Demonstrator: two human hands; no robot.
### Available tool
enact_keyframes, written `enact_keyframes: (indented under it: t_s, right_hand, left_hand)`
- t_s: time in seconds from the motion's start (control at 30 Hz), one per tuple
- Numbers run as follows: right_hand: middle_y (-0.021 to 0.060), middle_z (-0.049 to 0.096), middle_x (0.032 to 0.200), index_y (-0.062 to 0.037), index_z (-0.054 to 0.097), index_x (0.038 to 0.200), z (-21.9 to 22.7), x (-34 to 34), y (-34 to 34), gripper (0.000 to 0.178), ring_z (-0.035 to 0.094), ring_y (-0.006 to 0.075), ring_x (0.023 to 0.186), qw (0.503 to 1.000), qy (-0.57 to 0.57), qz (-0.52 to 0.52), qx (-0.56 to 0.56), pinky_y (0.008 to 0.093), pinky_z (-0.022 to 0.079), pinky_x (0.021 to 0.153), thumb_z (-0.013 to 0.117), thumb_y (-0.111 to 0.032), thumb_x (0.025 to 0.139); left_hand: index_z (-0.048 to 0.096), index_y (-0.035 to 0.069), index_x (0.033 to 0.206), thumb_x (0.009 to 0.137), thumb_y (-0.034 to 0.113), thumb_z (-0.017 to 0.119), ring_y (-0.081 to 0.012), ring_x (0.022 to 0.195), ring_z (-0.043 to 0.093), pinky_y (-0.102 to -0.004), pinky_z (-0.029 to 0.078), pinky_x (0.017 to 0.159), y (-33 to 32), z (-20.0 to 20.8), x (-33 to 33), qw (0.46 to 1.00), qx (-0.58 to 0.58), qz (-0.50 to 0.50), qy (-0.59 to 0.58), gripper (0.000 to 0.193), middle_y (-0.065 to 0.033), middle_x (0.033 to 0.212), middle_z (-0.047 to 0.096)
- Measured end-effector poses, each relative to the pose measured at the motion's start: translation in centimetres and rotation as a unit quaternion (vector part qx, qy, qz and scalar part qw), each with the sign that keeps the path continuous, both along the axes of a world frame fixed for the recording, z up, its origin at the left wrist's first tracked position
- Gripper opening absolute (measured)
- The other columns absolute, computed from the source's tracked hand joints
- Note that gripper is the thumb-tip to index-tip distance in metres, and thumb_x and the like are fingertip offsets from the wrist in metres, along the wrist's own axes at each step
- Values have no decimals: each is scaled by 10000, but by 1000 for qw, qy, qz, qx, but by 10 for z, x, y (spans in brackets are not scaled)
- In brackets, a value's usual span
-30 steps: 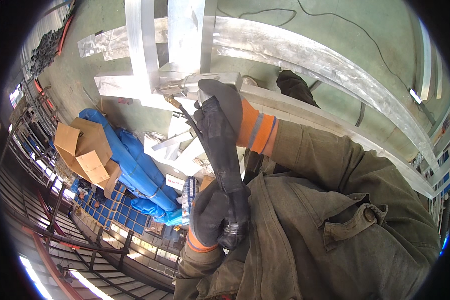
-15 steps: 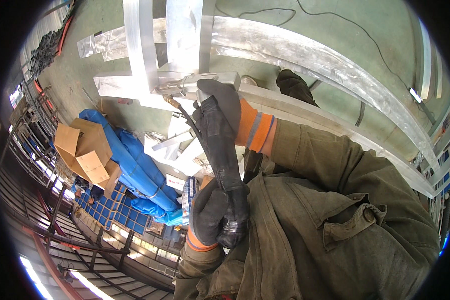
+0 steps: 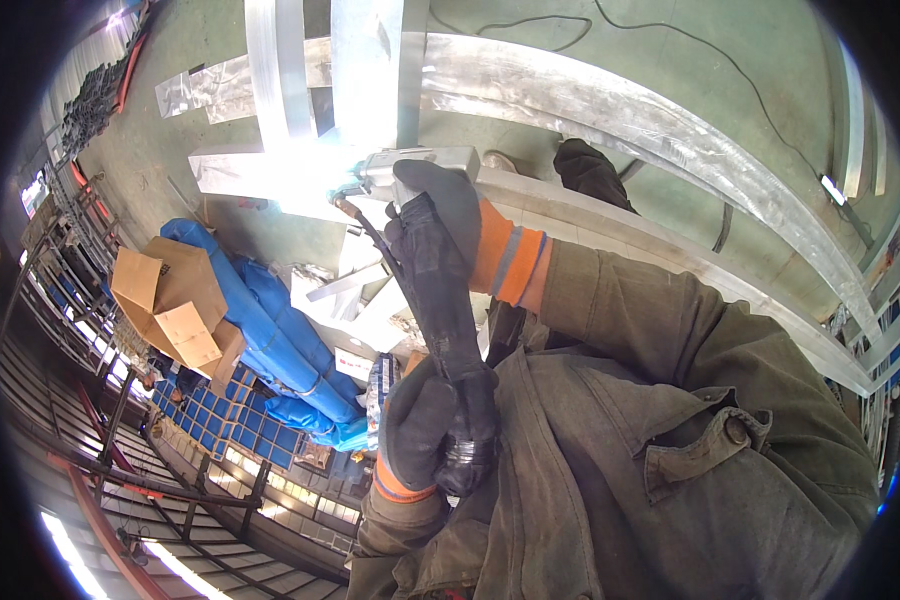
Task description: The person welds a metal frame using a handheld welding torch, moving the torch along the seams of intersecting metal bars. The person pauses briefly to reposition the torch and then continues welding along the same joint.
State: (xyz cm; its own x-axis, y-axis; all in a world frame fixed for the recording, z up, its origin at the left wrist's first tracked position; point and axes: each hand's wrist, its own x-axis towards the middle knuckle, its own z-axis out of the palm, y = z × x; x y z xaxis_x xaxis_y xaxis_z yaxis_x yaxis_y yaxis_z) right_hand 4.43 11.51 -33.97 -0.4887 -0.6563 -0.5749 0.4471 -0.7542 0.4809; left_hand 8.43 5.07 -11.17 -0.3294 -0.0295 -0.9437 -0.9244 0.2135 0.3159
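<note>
A bright welding arc [image 3: 315, 180] glares where pale aluminium bars [image 3: 220, 172] meet, washing out the joint. A black-sheathed welding torch [image 3: 435, 285] slants down toward my body, its slim neck and brass-coloured tip [image 3: 344, 206] beside the glare. My right hand [image 3: 438, 205], in a grey glove with an orange cuff, is closed around the torch's upper part and lies against a grey metal block [image 3: 428, 157]. Its fingertips are partly hidden. Lower down, my gloved left hand [image 3: 413, 430] is closed on the torch's sheathed lower end, next to silver tape.
Long curved metal profiles [image 3: 610, 100] sweep to the right, with cables [image 3: 760, 95] on the floor beyond. An open cardboard box [image 3: 175, 300] and blue wrapped bundles [image 3: 270, 330] lie to the left. Metal offcuts [image 3: 355, 285] lie beneath the joint. A dark trouser leg [image 3: 592, 172] shows behind the bars.
The arc has grown into a far brighter white-blue glare, lighting the nearby bars and hiding the joint. Both hands and the torch have hardly moved.
</note>
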Motion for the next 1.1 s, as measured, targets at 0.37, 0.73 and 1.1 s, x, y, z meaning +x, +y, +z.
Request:
enact_keyframes:
  t_s: [0.37,0.73,1.1]
  right_hand:
    - [64,585,829,-91,559,1003,4,-5,1,282,618,185,686,1000,-14,9,4,355,549,621,663,-350,964]
    - [87,645,901,-62,545,1113,21,-11,29,390,634,170,703,996,-89,7,-2,374,561,629,681,-386,944]
    - [63,634,819,-84,613,946,9,2,15,298,625,180,696,996,-70,-6,-62,334,548,636,678,-375,932]
  left_hand:
    - [664,-68,1145,931,495,598,-157,812,654,-278,499,756,-1,-2,-1,999,14,37,-11,606,-94,930,703]
    - [647,-80,1179,932,510,571,-175,806,675,-289,536,715,5,0,-9,999,20,-41,-18,644,-128,957,714]
    - [600,-99,1192,1045,365,484,-236,900,694,-327,585,753,-3,-3,3,998,34,47,-5,500,-193,1057,686]
